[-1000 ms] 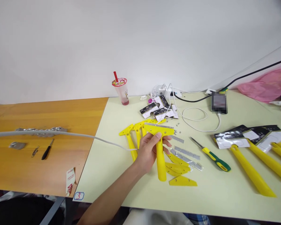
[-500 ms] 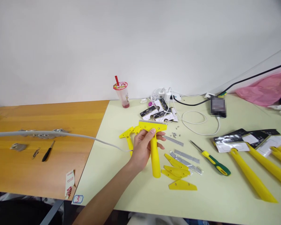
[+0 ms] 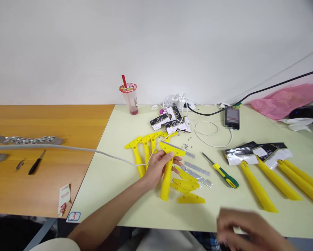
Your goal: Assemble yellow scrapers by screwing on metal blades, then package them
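My left hand (image 3: 157, 167) is closed around a yellow scraper (image 3: 166, 177), its blade edge (image 3: 169, 143) pointing away from me. Behind it lie several more yellow scrapers (image 3: 137, 155). To the right of the held one are flat yellow cover plates (image 3: 191, 198), silver blades (image 3: 197, 168) and small screws (image 3: 186, 146). A green and yellow screwdriver (image 3: 225, 176) rests farther right. My right hand (image 3: 246, 226) is blurred at the table's front edge, below the screwdriver, its fingers curled; whether anything is in them does not show.
Scrapers with black and white cards (image 3: 258, 188) lie at the right. Loose cards (image 3: 160, 122), a power strip (image 3: 181, 101), a charging phone (image 3: 232, 118) and a drink cup (image 3: 131, 99) stand along the back. A white cable (image 3: 114, 157) crosses from the left, over a wooden table (image 3: 67, 120).
My right hand has come into view at the lower right. The scraper in my left hand has tilted slightly, and the whole view has shifted.
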`<action>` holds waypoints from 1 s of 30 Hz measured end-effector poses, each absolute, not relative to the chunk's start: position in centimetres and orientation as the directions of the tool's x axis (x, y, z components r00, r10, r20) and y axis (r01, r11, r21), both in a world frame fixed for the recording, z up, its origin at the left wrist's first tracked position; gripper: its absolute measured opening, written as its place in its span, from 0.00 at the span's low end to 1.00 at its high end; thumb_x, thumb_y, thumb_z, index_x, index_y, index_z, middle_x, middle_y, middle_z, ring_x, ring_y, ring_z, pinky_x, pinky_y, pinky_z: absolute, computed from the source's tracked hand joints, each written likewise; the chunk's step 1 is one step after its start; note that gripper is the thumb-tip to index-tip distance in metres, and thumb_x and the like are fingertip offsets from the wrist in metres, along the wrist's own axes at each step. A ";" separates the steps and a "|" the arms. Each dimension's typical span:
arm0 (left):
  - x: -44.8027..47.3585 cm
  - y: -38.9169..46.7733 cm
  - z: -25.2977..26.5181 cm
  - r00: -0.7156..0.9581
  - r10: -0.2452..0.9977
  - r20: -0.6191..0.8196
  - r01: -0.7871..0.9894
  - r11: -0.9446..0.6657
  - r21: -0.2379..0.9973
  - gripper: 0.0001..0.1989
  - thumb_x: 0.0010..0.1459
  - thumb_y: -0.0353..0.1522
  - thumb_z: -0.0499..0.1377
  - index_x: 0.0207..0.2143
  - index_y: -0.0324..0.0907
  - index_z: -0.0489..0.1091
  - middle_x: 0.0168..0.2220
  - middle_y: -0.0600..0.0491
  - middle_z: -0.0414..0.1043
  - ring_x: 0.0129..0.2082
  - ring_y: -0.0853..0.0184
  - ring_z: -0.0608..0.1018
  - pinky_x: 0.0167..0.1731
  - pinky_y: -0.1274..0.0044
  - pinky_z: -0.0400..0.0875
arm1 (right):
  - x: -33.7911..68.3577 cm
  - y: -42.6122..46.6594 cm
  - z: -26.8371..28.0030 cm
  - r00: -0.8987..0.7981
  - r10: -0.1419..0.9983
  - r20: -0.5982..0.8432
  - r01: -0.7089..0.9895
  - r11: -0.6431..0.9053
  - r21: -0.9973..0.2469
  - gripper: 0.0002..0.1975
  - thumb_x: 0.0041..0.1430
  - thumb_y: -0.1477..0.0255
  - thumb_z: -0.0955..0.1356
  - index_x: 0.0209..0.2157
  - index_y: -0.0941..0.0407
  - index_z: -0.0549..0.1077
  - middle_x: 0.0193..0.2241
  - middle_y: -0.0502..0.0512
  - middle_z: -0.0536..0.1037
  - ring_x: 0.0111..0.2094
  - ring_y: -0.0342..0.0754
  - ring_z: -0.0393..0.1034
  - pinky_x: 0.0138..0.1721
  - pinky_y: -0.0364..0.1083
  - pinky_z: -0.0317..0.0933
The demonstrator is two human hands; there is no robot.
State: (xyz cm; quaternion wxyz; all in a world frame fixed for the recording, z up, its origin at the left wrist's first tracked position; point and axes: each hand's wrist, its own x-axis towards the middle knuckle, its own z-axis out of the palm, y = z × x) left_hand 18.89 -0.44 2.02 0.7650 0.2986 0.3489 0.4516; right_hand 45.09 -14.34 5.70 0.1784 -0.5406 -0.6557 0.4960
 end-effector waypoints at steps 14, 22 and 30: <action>18.2 -0.2 2.1 0.279 0.942 -0.185 -0.495 0.306 0.813 0.24 0.58 0.47 0.76 0.43 0.37 0.78 0.42 0.40 0.86 0.42 0.54 0.89 0.31 0.72 0.84 | 35.3 5.6 9.6 -0.535 0.821 0.199 0.502 0.499 -0.706 0.08 0.71 0.68 0.70 0.40 0.51 0.83 0.41 0.54 0.87 0.42 0.52 0.80 0.46 0.51 0.69; 18.2 -0.3 2.0 0.283 0.939 -0.196 -0.503 0.319 0.804 0.25 0.57 0.48 0.76 0.43 0.37 0.78 0.44 0.39 0.86 0.41 0.53 0.89 0.30 0.72 0.84 | 34.8 7.1 9.3 -0.650 0.753 0.105 0.441 0.486 -0.755 0.06 0.70 0.70 0.70 0.37 0.52 0.80 0.49 0.57 0.78 0.47 0.53 0.76 0.52 0.53 0.68; 18.3 -0.3 2.0 0.267 0.937 -0.226 -0.484 0.334 0.809 0.23 0.59 0.47 0.76 0.43 0.38 0.78 0.42 0.40 0.86 0.41 0.54 0.88 0.30 0.72 0.83 | 34.6 8.8 8.1 -0.614 0.784 -0.093 0.370 0.181 -0.911 0.11 0.58 0.65 0.76 0.39 0.53 0.76 0.39 0.52 0.79 0.40 0.50 0.75 0.42 0.49 0.68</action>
